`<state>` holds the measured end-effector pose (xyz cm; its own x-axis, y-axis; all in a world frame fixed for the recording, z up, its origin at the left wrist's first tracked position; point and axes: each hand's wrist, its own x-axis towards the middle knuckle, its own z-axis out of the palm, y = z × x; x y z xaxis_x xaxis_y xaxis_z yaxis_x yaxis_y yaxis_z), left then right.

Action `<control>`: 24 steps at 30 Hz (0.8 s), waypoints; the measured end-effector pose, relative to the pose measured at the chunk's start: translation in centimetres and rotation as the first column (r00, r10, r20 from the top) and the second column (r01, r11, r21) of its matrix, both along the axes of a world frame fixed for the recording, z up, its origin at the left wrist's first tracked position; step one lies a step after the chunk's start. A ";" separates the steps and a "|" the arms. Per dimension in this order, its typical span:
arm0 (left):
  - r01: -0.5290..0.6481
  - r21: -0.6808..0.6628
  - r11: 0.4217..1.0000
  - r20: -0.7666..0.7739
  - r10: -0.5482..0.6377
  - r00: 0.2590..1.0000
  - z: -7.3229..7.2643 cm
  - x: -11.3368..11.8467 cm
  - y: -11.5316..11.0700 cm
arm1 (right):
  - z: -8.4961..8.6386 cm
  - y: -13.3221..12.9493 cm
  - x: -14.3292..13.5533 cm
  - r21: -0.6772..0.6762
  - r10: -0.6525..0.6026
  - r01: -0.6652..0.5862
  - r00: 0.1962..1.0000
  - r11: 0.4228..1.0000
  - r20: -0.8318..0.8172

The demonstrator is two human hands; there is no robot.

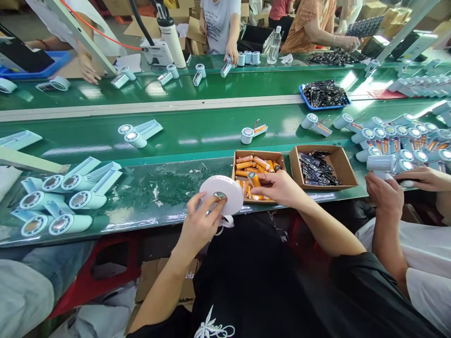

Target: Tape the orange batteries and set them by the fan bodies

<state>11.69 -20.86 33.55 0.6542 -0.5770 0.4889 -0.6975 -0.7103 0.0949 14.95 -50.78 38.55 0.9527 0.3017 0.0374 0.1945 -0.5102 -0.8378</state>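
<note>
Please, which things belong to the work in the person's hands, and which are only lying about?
Apparently in use:
white roll, in left hand
orange cylinder, in right hand
box of orange cylinders

Apparently unrelated:
clear bottle, standing
crumpled tissue

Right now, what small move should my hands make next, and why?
Perhaps lift the orange cylindrical battery clear of the brown cardboard box: your right hand grips it, and your left hand holds the round white tape roll nearby.
</note>
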 end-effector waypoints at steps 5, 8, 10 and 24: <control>0.004 0.048 0.999 0.069 -0.008 0.998 0.6 -0.3 -0.2 | 0.4 0.9 -0.8 -0.144 0.083 -0.074 0.995 0.987 0.060; -0.015 0.092 0.996 0.109 0.005 0.994 1.0 -0.3 -0.2 | 0.2 1.5 -1.0 -0.192 0.121 -0.105 0.990 0.976 0.071; -0.021 0.114 0.993 0.140 0.005 0.990 1.4 -0.2 0.0 | 0.2 1.6 -1.0 -0.178 0.130 -0.117 0.989 0.977 0.066; -0.005 -0.023 1.000 0.304 0.011 0.953 3.2 1.5 -1.5 | -3.9 6.7 -0.7 0.815 -0.326 0.391 0.908 0.428 -0.265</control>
